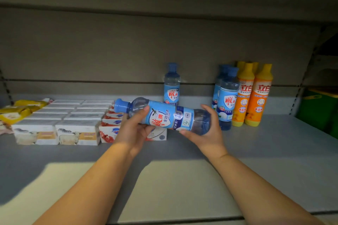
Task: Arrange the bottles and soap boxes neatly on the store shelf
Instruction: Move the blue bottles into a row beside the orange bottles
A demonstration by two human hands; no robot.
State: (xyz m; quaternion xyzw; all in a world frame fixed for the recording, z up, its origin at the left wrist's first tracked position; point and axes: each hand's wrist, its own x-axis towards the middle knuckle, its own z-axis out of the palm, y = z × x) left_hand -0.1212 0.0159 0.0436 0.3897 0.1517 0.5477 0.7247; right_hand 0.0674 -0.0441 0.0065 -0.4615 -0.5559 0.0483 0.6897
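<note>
I hold a blue bottle on its side above the grey shelf, cap pointing left. My left hand grips its neck end and my right hand cups its base. Another blue bottle stands upright at the back, behind the held one. Two more blue bottles stand to the right, beside several orange bottles with yellow caps. White soap boxes lie in rows at the left, with red-and-white soap boxes next to them, partly hidden by my left hand.
Yellow soap packets lie loose at the far left of the shelf. A green crate sits beyond the shelf's right upright. The back panel rises just behind the bottles, and an upper shelf hangs overhead.
</note>
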